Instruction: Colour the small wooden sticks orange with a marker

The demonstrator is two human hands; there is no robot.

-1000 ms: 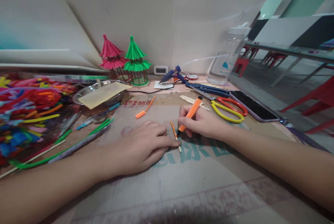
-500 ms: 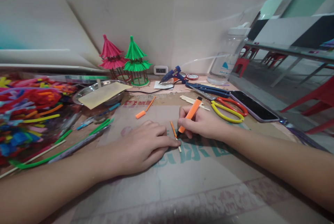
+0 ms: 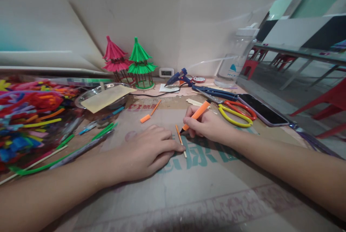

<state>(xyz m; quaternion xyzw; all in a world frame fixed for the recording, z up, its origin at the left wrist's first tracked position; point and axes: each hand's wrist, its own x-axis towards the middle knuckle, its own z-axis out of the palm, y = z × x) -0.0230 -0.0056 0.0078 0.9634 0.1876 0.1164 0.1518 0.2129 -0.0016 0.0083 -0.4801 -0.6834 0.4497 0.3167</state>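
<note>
My right hand [image 3: 204, 124] is closed around an orange marker [image 3: 200, 110], gripped like a pen with its black tip pointing down to the left. Beside that tip lies a thin wooden stick [image 3: 178, 132], orange along its upper part and pale at the near end. My left hand [image 3: 151, 149] rests flat on the cardboard [image 3: 205, 196], its index fingertip pressing on the stick near the pale end. Ahead of the left hand are the orange marker cap [image 3: 145, 118] and a second orange stick [image 3: 156, 107]. Several uncolored sticks [image 3: 193, 102] lie behind my right hand.
Two small pagoda models, pink [image 3: 116, 55] and green [image 3: 140, 61], stand by the wall. A blue glue gun [image 3: 180, 77], scissors [image 3: 238, 116], a phone [image 3: 263, 109] and a clear bottle [image 3: 232, 59] are at the right. Colorful pipe cleaners [image 3: 29, 116] and a metal bowl [image 3: 81, 102] occupy the left.
The marker's tip has moved slightly up and left along the stick, and the marker leans more to the right. My left hand stays nearly still on the stick.
</note>
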